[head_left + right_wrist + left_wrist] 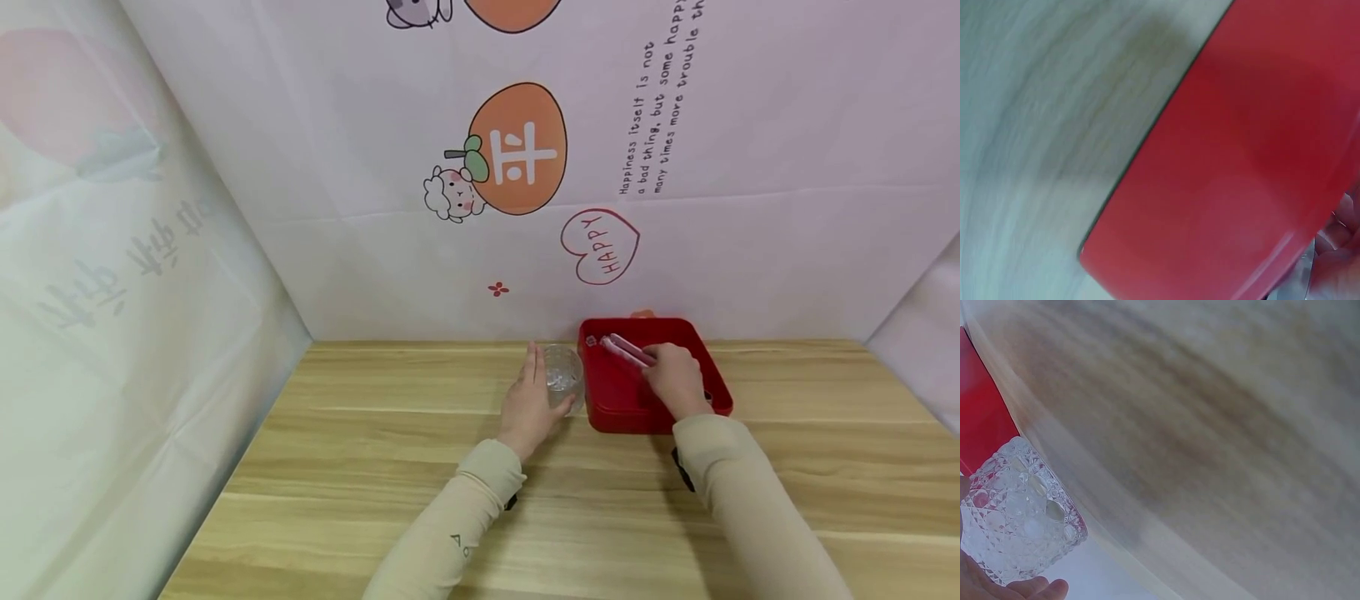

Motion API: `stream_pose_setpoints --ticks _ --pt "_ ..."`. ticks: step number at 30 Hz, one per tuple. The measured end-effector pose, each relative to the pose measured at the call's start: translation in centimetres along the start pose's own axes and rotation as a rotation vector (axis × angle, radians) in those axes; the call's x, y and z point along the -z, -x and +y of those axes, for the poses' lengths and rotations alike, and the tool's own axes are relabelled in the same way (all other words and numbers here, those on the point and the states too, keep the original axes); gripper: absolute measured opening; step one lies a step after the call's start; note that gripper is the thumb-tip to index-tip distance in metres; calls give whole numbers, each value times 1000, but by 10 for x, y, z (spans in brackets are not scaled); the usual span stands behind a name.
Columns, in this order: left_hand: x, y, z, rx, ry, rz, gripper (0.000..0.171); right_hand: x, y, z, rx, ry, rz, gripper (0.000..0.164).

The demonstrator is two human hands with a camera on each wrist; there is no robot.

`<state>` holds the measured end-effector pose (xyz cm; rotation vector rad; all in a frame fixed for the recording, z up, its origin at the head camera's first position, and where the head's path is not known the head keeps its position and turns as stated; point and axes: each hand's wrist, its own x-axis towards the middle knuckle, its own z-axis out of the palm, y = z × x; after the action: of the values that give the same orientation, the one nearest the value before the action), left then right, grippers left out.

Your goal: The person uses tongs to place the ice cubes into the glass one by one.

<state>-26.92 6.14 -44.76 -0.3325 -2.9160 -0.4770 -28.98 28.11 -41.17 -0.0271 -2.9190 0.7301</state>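
Observation:
A clear cut-glass cup with a diamond-patterned wall stands on the table against the left side of a red tray. My left hand holds the cup, its fingers along the left side and its thumb at the near side. Clear pieces seem to lie inside the cup. Over the tray, my right hand grips a pair of pinkish tongs, tips pointing to the far left corner. A small clear piece lies in that corner beside the tips. Whether the tips pinch anything is too small to tell.
The wood-grain table ends at a white printed cloth behind the tray. Another pale cloth hangs along the left edge. A small dark object shows inside the tray's right side, by the right wrist.

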Motion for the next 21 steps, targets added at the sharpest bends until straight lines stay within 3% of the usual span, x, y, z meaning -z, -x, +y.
stream_pose_setpoints --ticks 14,21 --pt "1 1 0 -3 5 2 89 23 11 9 32 -51 42 33" --pt "2 2 1 -13 -19 8 89 33 20 10 93 -32 113 31"
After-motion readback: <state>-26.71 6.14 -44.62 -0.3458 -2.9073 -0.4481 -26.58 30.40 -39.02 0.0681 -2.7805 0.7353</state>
